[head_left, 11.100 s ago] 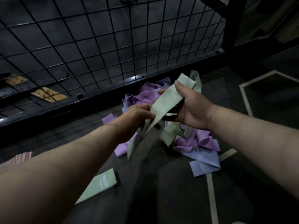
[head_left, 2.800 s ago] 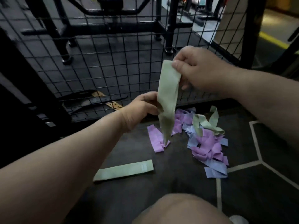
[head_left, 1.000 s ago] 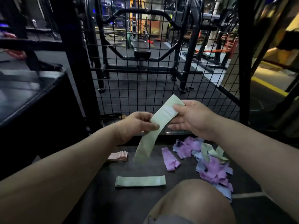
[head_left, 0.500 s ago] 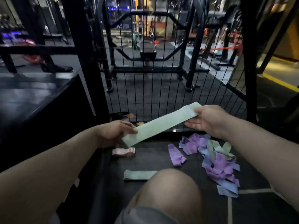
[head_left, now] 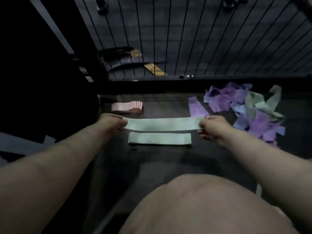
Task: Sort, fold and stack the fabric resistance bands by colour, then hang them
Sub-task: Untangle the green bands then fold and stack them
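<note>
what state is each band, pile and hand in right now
held green band: flat, stretched level between both hands
left hand: gripping its left end
right hand: gripping its right end
green band on floor: lying flat
pink stack: folded, stacked
mixed pile: tangled, unsorted

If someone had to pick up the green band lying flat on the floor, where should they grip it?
Probably at its short ends. The floor band lies flat and lengthwise left to right, so pinch each end from the sides, as the hands hold the other band.
</note>
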### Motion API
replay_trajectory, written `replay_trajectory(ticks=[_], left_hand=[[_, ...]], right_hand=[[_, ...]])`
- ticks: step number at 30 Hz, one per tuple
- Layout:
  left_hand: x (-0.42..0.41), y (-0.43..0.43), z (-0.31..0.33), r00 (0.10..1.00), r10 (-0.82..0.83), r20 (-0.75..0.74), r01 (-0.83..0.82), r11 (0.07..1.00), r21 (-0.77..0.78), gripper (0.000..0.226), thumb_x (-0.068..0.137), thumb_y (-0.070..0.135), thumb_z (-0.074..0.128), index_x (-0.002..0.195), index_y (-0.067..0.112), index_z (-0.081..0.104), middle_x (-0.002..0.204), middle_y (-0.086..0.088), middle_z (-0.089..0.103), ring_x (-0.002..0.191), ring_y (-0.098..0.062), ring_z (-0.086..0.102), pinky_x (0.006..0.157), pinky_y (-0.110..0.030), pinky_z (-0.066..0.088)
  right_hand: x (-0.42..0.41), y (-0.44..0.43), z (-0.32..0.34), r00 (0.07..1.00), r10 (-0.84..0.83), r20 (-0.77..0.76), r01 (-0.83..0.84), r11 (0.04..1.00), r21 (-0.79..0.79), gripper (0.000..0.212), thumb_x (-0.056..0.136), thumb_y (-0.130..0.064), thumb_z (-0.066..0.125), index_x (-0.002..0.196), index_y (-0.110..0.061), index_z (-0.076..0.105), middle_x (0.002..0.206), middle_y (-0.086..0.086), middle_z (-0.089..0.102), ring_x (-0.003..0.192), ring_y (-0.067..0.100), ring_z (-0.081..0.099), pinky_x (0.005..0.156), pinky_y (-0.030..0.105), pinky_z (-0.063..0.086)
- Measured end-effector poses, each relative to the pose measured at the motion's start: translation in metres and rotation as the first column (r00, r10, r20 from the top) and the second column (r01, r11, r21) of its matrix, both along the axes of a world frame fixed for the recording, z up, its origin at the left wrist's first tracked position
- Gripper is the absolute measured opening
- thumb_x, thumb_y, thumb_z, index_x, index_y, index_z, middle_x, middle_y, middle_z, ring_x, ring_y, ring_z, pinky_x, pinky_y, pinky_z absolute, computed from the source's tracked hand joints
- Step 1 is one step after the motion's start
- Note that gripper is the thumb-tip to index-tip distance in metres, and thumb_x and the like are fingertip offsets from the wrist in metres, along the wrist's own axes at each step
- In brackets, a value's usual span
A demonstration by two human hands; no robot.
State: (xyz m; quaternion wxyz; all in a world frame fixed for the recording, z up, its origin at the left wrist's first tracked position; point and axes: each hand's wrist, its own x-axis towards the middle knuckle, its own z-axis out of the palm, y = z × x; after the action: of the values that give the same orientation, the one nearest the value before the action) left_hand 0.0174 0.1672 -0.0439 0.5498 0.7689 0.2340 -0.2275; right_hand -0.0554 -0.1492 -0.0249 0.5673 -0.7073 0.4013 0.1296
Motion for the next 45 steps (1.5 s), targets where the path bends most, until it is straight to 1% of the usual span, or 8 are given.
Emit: replay_trajectory(ticks=[8, 13, 18, 25, 29, 34, 41, 45], left_hand=[[0.019, -0.030, -0.094, 0.997, -0.045, 0.068, 0.026, 0.967, 0.253, 0.018, 0.082, 0.005, 0.075, 0.098, 0.007, 0.066, 0.086, -0.010, 0.066, 0.066, -0.014, 0.058, 0.062, -0.023, 0.049], [0.014, -0.031, -0.124, 0.988, -0.117, 0.106, 0.068, 0.921, 0.383, 0.013, 0.082, 0.007, 0.075, 0.089, 0.013, 0.065, 0.089, -0.008, 0.066, 0.081, -0.020, 0.061, 0.080, -0.029, 0.051], [0.008, -0.027, -0.140, 0.980, -0.161, 0.114, 0.089, 0.878, 0.470, 0.015, 0.085, 0.011, 0.072, 0.099, 0.007, 0.068, 0.090, -0.005, 0.065, 0.084, -0.018, 0.060, 0.078, -0.024, 0.044], [0.002, -0.025, -0.152, 0.962, -0.252, 0.103, 0.154, 0.815, 0.558, 0.027, 0.087, 0.014, 0.069, 0.112, 0.007, 0.065, 0.106, -0.013, 0.066, 0.093, -0.024, 0.061, 0.087, -0.027, 0.046], [-0.001, -0.027, -0.152, 0.821, -0.568, 0.057, 0.304, 0.519, 0.799, 0.058, 0.078, 0.033, 0.074, 0.129, 0.013, 0.057, 0.133, -0.016, 0.047, 0.121, -0.036, 0.047, 0.103, -0.040, 0.038], [0.001, -0.033, -0.156, 0.368, -0.922, -0.123, 0.596, 0.132, 0.792, 0.104, 0.065, 0.058, 0.078, 0.151, 0.024, 0.031, 0.153, -0.002, 0.030, 0.141, -0.024, 0.029, 0.114, -0.036, 0.022], [0.007, -0.042, -0.166, 0.407, -0.895, -0.181, 0.570, 0.093, 0.817, 0.066, 0.080, 0.046, 0.070, 0.138, 0.024, 0.046, 0.134, -0.003, 0.047, 0.123, -0.026, 0.046, 0.104, -0.037, 0.034], [0.003, -0.040, -0.169, 0.408, -0.897, -0.168, 0.549, 0.094, 0.830, 0.067, 0.079, 0.050, 0.067, 0.137, 0.026, 0.044, 0.134, -0.002, 0.046, 0.125, -0.025, 0.045, 0.105, -0.038, 0.030]], right_hand=[[0.011, -0.013, -0.106, 0.997, 0.011, -0.077, -0.016, 0.998, -0.059, 0.015, 0.095, 0.002, 0.049, 0.097, -0.008, 0.059, 0.085, 0.009, 0.062, 0.059, 0.019, 0.060, 0.044, 0.023, 0.051], [0.008, -0.010, -0.138, 0.985, 0.114, -0.126, -0.147, 0.944, -0.295, 0.013, 0.086, -0.010, 0.066, 0.095, -0.016, 0.060, 0.092, 0.008, 0.069, 0.085, 0.024, 0.064, 0.084, 0.035, 0.054], [0.004, -0.005, -0.151, 0.961, 0.231, -0.153, -0.272, 0.887, -0.374, 0.015, 0.089, -0.017, 0.065, 0.103, -0.016, 0.061, 0.088, 0.000, 0.062, 0.085, 0.017, 0.056, 0.075, 0.020, 0.036], [0.005, 0.000, -0.164, 0.933, 0.318, -0.166, -0.358, 0.797, -0.485, 0.023, 0.089, -0.018, 0.064, 0.110, -0.011, 0.057, 0.114, 0.015, 0.058, 0.104, 0.034, 0.058, 0.089, 0.037, 0.046], [0.004, 0.004, -0.161, 0.809, 0.496, -0.315, -0.560, 0.488, -0.670, 0.059, 0.081, -0.036, 0.072, 0.130, -0.014, 0.048, 0.134, 0.014, 0.039, 0.123, 0.035, 0.041, 0.102, 0.041, 0.036], [0.020, -0.001, -0.165, 0.328, 0.803, -0.497, -0.822, -0.017, -0.570, 0.111, 0.076, -0.048, 0.076, 0.157, -0.016, 0.007, 0.163, 0.004, 0.008, 0.151, 0.022, 0.008, 0.121, 0.036, 0.005], [0.035, 0.000, -0.169, 0.319, 0.794, -0.517, -0.813, -0.051, -0.580, 0.047, 0.087, -0.031, 0.064, 0.127, -0.014, 0.049, 0.128, 0.010, 0.044, 0.117, 0.031, 0.048, 0.094, 0.039, 0.040], [0.030, -0.010, -0.173, 0.308, 0.802, -0.511, -0.816, -0.053, -0.575, 0.071, 0.082, -0.045, 0.069, 0.142, -0.017, 0.042, 0.140, 0.008, 0.040, 0.128, 0.028, 0.042, 0.104, 0.038, 0.035]])
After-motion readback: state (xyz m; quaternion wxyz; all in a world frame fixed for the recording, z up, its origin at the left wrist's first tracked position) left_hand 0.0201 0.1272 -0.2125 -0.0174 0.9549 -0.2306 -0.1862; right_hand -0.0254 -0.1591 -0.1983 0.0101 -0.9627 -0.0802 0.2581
